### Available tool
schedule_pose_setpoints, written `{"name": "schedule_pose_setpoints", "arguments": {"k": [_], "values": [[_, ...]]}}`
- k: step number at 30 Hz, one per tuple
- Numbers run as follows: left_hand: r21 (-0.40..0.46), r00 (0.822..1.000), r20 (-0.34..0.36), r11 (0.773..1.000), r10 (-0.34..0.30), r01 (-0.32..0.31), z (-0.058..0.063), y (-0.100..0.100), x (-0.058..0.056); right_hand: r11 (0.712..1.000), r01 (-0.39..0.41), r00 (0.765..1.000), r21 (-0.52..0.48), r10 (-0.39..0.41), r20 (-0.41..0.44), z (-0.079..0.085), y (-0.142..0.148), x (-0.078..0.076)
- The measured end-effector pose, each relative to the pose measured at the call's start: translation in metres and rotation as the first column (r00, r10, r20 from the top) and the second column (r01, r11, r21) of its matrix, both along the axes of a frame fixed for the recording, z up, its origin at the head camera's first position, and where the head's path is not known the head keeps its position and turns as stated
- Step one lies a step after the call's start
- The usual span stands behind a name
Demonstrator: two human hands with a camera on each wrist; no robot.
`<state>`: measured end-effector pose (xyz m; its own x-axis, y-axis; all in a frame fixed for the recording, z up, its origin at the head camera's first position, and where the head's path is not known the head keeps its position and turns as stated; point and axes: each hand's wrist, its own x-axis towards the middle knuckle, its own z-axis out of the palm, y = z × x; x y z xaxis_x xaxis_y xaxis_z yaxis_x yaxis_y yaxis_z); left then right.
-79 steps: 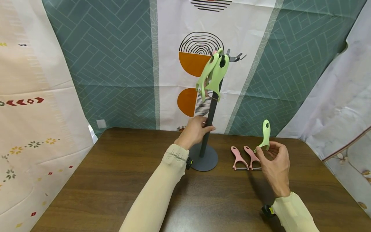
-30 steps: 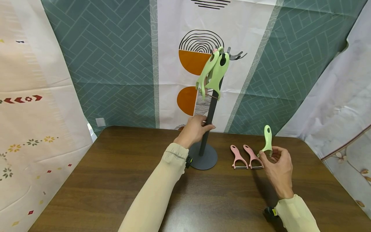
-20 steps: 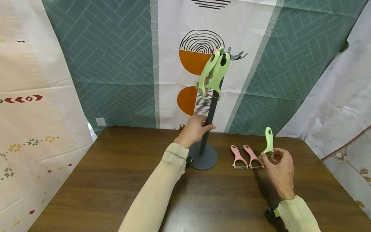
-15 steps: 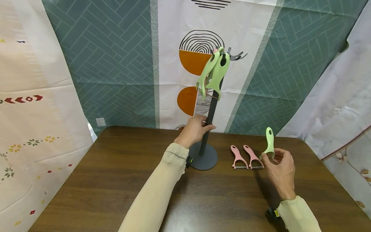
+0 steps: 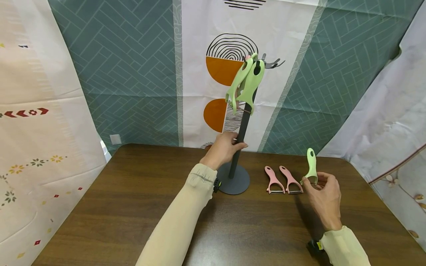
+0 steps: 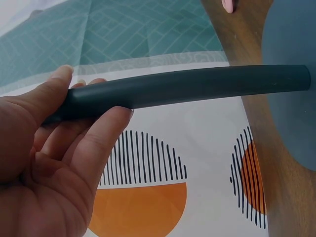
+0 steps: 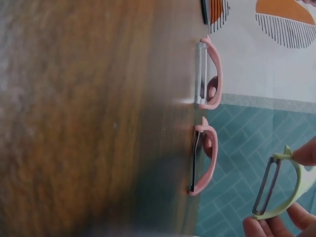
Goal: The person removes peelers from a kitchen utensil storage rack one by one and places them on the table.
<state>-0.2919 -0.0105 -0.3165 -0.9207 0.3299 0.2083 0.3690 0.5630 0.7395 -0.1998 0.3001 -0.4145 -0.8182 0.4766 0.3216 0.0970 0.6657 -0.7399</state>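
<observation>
A green peeler [image 5: 312, 169] is held by the right hand [image 5: 324, 201] above the bench [image 5: 133, 207], near its far right side. Its blade end is pinched between thumb and fingers; from that grip the handle is pointed up toward 12 o'clock, its long axis nearly upright with a slight lean toward 11. It is reached by the right hand alone, the left being well apart.

At 10 o'clock from the right hand, a dark stand [image 5: 244, 125] is held by its post in the curled left hand [image 5: 219, 151]. Green peelers [image 5: 253, 79] are hung from its top, at 11 o'clock (something pink is partly hidden among them). Between stand and right hand, two pink peelers [image 5: 288, 177] are laid side by side, handles toward 11 o'clock.

Compared with the earliest frame, the right hand and its peeler are lowered and shifted toward 5 o'clock; the left hand's place is unchanged.
</observation>
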Motion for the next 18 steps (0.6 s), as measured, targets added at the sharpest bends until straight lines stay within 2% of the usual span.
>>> {"name": "schedule_pose_setpoints", "arguments": {"k": [18], "values": [[-0.003, 1.0, 0.004, 1.0, -0.004, 0.004, 0.001, 0.0005, 0.0003, 0.999, 0.001, 0.999, 0.046, -0.003, 0.049, -0.0007, 0.0046, 0.0019]]}}
